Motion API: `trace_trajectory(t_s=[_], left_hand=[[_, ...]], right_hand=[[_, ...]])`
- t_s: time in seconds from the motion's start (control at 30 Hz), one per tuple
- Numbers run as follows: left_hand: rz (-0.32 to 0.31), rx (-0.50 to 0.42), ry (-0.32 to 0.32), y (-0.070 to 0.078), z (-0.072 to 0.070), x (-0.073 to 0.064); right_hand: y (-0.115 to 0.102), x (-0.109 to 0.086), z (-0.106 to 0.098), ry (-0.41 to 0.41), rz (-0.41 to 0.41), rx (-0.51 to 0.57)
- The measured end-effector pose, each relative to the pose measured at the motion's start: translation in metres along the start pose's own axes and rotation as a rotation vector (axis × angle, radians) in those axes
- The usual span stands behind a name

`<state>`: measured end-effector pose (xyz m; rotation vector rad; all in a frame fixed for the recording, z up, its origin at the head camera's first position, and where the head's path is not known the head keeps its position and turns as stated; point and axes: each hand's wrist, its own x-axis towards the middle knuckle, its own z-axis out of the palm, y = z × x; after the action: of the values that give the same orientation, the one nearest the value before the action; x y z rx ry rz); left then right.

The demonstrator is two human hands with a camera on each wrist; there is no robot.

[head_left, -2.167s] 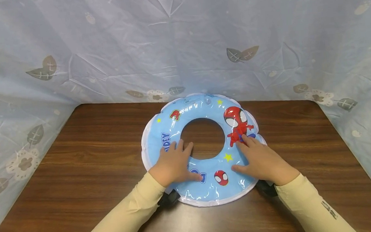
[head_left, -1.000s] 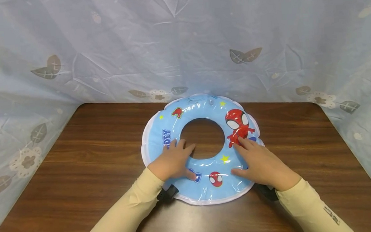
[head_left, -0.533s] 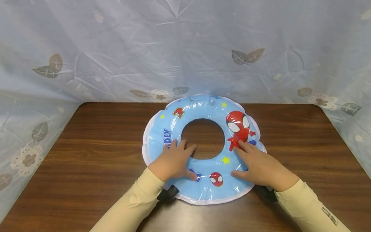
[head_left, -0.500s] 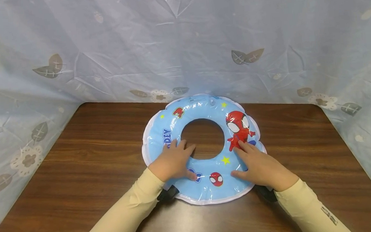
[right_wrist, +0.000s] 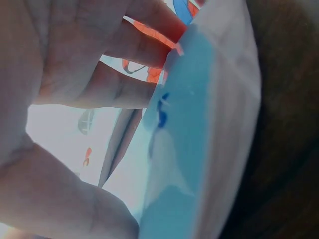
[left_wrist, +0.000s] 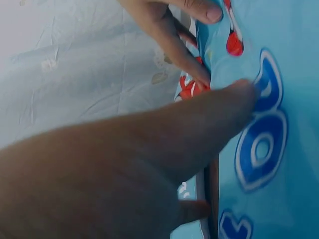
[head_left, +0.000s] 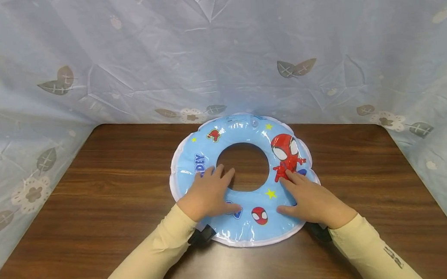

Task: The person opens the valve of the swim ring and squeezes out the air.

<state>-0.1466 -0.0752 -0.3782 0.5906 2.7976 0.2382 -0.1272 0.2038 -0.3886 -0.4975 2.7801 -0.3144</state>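
Note:
A light blue inflatable swim ring with a white scalloped edge lies flat on the table in the head view. Red cartoon figures, yellow stars and blue lettering are printed on it. On its near left part rests my left hand, fingers spread, fingertips by the inner hole and thumb on the blue print. My right hand rests on the near right part, its fingers extended over the red figure. In the left wrist view the thumb touches the ring's surface. The right wrist view has the right fingers against the ring's blue side.
The brown wooden table spreads around the ring. A pale blue curtain with leaf and flower prints hangs behind the table and along both sides. The ring's far edge lies close to the back curtain.
The ring has turned slightly under both hands: the small red face and lettering shifted left, and the large red figure moved a little nearer. In the last half second, almost nothing moved.

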Motion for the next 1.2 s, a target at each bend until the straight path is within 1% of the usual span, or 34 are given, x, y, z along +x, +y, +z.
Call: trace_trajectory(t_s=[0.13, 0.23, 0.37, 0.57, 0.83, 1.07, 1.2], left_hand=[[-0.075, 0.004, 0.051, 0.005, 0.003, -0.002], [-0.137, 0.003, 0.066, 0.008, 0.002, -0.004], [-0.162, -0.003, 0.057, 0.008, 0.002, -0.004], [-0.158, -0.008, 0.028, 0.006, 0.003, -0.002], [-0.143, 0.007, 0.013, 0.003, 0.004, 0.002], [-0.077, 0.01, 0.029, -0.003, 0.006, 0.005], [-0.048, 0.002, 0.016, -0.006, 0.008, 0.008]], right_hand=[[-0.002, -0.001, -0.002, 0.002, 0.001, -0.01], [-0.003, -0.002, -0.005, 0.009, -0.002, -0.017], [-0.003, -0.002, -0.008, 0.042, -0.012, -0.022], [-0.002, -0.002, -0.01, 0.101, -0.037, -0.055], [-0.003, -0.003, -0.013, 0.121, -0.046, -0.065], [-0.002, -0.002, -0.01, 0.129, -0.037, -0.061], [-0.002, -0.003, -0.009, 0.142, -0.053, -0.064]])
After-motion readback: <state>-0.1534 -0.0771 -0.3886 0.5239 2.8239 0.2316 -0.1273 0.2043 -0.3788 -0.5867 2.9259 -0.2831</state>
